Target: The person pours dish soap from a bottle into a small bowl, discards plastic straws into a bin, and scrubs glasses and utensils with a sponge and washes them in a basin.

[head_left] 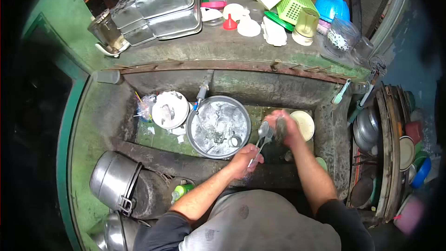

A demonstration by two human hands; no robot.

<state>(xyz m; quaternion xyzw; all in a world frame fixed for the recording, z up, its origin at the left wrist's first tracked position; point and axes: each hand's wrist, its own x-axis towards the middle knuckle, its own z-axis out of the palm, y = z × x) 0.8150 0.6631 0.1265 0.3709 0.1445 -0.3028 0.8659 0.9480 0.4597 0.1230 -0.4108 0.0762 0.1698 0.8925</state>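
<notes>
My left hand (245, 161) is closed around the handles of a metal spoon (264, 128) and a fork (269, 134), whose heads point up toward my other hand. In my right hand (289, 125), curled fingers hold a dark grey scouring pad (280, 130) just beside the cutlery heads. Left of both hands stands a round metal basin (189, 135) of foamy water, with a small metal cup (235, 140) and other pieces partly under the suds. A cream-coloured bowl (304, 123) sits behind my right hand, partly covered by it.
A tap (202, 92) reaches over the basin. White plates (168, 120) with scraps stand left of it. Large metal pots (110, 172) lie at lower left. The back ledge carries metal trays (172, 21), a green basket (292, 5) and a red funnel (229, 23). A wooden rack (389, 148) stands right.
</notes>
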